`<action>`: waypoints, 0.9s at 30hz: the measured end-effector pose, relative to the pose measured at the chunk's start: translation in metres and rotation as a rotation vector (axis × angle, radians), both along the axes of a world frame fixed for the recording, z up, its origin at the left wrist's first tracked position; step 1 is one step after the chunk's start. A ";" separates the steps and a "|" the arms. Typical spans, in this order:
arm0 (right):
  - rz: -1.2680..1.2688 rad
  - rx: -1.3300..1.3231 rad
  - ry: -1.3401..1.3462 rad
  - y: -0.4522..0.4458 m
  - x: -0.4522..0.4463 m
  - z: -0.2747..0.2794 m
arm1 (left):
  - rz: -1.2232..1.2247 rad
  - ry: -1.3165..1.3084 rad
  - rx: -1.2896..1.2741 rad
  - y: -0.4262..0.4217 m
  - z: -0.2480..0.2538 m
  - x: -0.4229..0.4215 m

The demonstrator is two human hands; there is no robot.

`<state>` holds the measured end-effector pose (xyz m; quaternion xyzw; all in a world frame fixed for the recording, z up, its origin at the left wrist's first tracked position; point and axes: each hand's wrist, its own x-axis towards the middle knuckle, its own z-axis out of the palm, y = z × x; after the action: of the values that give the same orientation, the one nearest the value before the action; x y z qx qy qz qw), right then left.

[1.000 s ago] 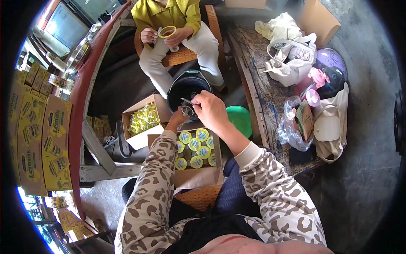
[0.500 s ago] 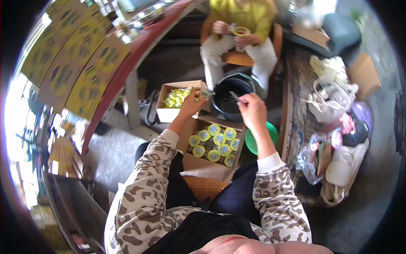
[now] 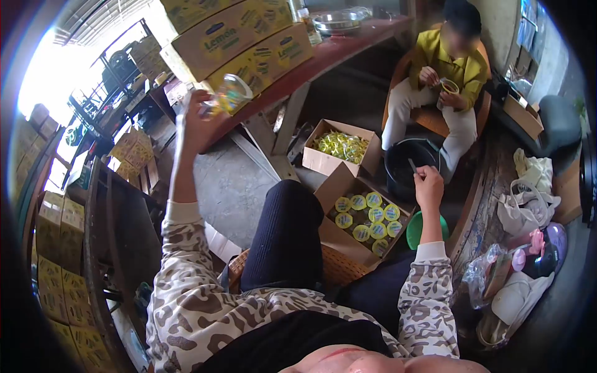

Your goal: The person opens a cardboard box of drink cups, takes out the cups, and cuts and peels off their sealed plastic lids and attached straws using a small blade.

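Raised at the left, my left hand (image 3: pixel 202 118) is closed round a clear plastic cup (image 3: pixel 234 93) with colourful printing. My right hand (image 3: pixel 429 185) pinches a small flat grey strip (image 3: pixel 412 165) over the near side of a black bucket (image 3: pixel 398 156). Between the hands and lower down, an open cardboard box (image 3: pixel 336 186) holds several cups with yellow printed lids (image 3: pixel 376 214). Behind it stands a smaller box (image 3: pixel 319 164) full of small yellow-green wrapped pieces (image 3: pixel 341 147). A green basin (image 3: pixel 439 225) lies under my right forearm.
A seated co-worker (image 3: pixel 457 68) in a yellow-green top holds a yellow-rimmed cup. Lemon cartons (image 3: pixel 249 43) stand on a red-edged table (image 3: pixel 348 51) at the upper left. Bags (image 3: pixel 525 205) and a dark purple helmet (image 3: pixel 555 244) lie at the right. More cartons (image 3: pixel 59 230) are stacked at the far left.
The view has turned left. My left hand has moved from beside the bucket up and out to the left with the cup. My right hand stays near the bucket with the strip.
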<state>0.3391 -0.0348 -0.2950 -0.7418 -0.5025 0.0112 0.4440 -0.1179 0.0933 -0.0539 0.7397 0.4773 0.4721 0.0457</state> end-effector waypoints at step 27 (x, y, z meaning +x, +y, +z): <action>0.059 -0.111 -0.074 0.006 -0.021 -0.021 | 0.066 0.376 -0.432 0.118 0.134 -0.122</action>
<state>0.3179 -0.0286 -0.3156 -0.7500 -0.5388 0.0244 0.3828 -0.2397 0.2115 0.0797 0.7715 0.5908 0.2152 0.0973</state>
